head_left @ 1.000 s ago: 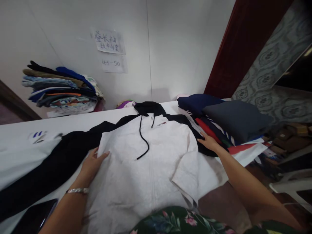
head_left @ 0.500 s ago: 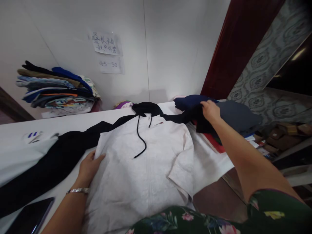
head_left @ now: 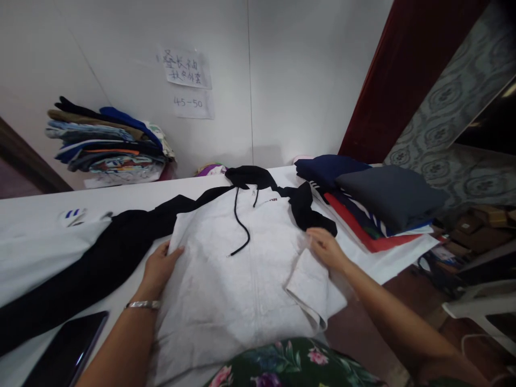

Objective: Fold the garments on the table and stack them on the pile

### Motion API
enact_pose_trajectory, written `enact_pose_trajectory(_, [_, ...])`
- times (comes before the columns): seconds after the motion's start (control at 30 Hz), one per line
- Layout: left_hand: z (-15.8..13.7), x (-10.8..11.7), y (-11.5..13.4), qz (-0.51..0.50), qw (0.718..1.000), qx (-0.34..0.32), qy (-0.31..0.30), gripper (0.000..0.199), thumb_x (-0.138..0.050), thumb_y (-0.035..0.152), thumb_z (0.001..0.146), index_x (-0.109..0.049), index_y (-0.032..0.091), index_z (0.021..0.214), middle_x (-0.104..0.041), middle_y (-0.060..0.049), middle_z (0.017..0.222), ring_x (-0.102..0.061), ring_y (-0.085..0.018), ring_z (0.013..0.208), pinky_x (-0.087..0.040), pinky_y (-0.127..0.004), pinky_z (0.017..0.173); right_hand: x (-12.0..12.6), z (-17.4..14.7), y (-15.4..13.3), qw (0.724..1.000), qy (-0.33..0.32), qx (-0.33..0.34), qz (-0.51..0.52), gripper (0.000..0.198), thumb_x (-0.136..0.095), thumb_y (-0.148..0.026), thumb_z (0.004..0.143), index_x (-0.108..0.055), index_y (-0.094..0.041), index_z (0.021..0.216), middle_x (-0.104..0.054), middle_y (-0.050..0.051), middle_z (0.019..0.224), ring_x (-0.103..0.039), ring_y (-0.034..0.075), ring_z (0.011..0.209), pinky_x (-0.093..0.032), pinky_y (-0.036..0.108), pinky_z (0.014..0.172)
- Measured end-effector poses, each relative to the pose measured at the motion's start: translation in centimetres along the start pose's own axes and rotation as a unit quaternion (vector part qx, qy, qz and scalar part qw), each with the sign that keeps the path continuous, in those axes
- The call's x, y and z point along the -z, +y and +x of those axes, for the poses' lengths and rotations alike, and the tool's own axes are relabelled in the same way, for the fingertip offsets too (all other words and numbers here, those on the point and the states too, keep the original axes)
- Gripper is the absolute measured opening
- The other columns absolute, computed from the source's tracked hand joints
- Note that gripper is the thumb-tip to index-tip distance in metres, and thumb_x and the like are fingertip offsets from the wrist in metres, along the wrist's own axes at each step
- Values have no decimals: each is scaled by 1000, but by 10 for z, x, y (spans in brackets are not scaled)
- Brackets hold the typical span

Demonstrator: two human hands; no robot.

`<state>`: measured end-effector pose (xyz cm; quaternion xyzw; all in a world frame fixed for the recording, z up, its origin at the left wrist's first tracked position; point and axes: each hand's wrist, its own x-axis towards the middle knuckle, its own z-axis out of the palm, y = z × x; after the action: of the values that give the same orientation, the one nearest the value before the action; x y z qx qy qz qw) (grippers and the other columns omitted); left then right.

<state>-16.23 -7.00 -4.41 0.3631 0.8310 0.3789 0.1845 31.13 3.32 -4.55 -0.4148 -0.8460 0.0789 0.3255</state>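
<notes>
A white zip-up jacket (head_left: 217, 279) with a black hood (head_left: 252, 176) and black drawstring lies front-up across the table before me. Its black left-hand sleeve (head_left: 137, 228) stretches out toward the lower left. The other black sleeve (head_left: 306, 209) is bunched beside the shoulder. My left hand (head_left: 161, 266) grips the jacket's left side edge, thumb on top and fingers partly hidden under it. At the right edge, just below the bunched sleeve, my right hand (head_left: 328, 250) has its fingers closed on the white fabric. A turned-back flap of the jacket hangs below that hand.
Folded clothes, a grey one (head_left: 391, 193) among them, are stacked at the right. Another garment pile (head_left: 113, 142) stands at the back left by the wall. A phone (head_left: 66, 349) lies front left, near a white garment (head_left: 44, 247). A white stool (head_left: 484, 306) stands lower right.
My right hand has let go of the black sleeve over the right stack and come back to the jacket's right edge. The sleeve now lies bunched by the shoulder. My left hand keeps its hold.
</notes>
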Motion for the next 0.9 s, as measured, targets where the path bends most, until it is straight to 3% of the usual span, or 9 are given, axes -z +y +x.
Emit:
enact_pose_trajectory(0.1, [2, -2, -2, -7, 1000, -5, -2, 43, -60, 38, 76, -63, 19, 114, -70, -6, 109, -64, -27, 102, -49, -36, 92, -13, -40, -24, 992, -105, 2, 76, 36, -53, -39, 91, -62, -27, 123, -64, 8, 123, -56, 27, 118, -39, 50, 104])
enact_pose_trajectory(0.2, [3, -2, -1, -5, 1000, -9, -3, 44, -60, 37, 75, -63, 19, 115, -70, -6, 110, -64, -28, 101, -50, -37, 90, -12, -45, -39, 985, -153, 18, 81, 42, -57, -41, 89, -58, -28, 128, -66, 8, 117, -58, 26, 112, -28, 54, 110])
enact_pose_trajectory(0.3, [4, 4, -3, 37, 999, -18, -20, 47, -59, 40, 76, -62, 19, 118, -69, -7, 112, -64, -29, 102, -49, -39, 91, -7, -37, -45, 983, -160, 40, 76, 40, -58, -43, 87, -62, -24, 122, -69, 6, 96, -62, 23, 93, -35, 49, 104])
enact_pose_trajectory(0.37, [3, 10, -5, 87, 995, -19, -44, 48, -59, 44, 76, -64, 18, 116, -70, -9, 110, -65, -30, 99, -50, -40, 89, -1, -36, -40, 985, -147, 44, 74, 28, -56, -43, 88, -70, -23, 102, -68, 4, 82, -61, 21, 83, -42, 43, 94])
enact_pose_trajectory(0.43, [3, 16, -6, 129, 988, -12, -80, 47, -59, 49, 74, -67, 17, 108, -71, -11, 104, -66, -32, 94, -51, -40, 83, 10, -43, -28, 992, -101, 3, 77, 31, -51, -43, 90, -69, -22, 77, -64, 3, 70, -59, 19, 73, -45, 35, 80])
enact_pose_trajectory(0.57, [-2, 22, -5, 182, 975, -21, -129, 50, -60, 54, 70, -69, 16, 100, -71, -13, 104, -66, -33, 94, -52, -37, 80, 40, -75, 9, 979, 41, -187, 75, 46, -47, -50, 89, -55, -21, 54, -46, -1, 51, -46, 15, 54, -36, 26, 53])
enact_pose_trajectory(0.63, [-5, 23, -2, 204, 969, -35, -132, 53, -61, 53, 69, -68, 15, 105, -71, -14, 109, -66, -32, 97, -51, -36, 82, 49, -92, 23, 966, 24, -241, 87, 46, -52, -53, 85, -53, -21, 52, -44, -2, 49, -44, 14, 51, -34, 25, 49])
enact_pose_trajectory(0.73, [-10, 26, 1, 200, 966, -50, -157, 55, -61, 53, 68, -67, 15, 107, -71, -13, 109, -66, -30, 98, -51, -33, 81, 54, -105, 27, 951, -20, -282, 125, 38, -57, -55, 79, -62, -22, 61, -57, 0, 57, -52, 17, 58, -41, 25, 52])
enact_pose_trajectory(0.9, [-20, 34, 9, 173, 962, -78, -198, 60, -61, 58, 67, -64, 19, 113, -70, -10, 114, -65, -31, 103, -51, -33, 85, 55, -92, 14, 939, -11, -326, 105, 42, -55, -59, 75, -72, -21, 80, -72, 3, 83, -65, 23, 81, -50, 27, 67])
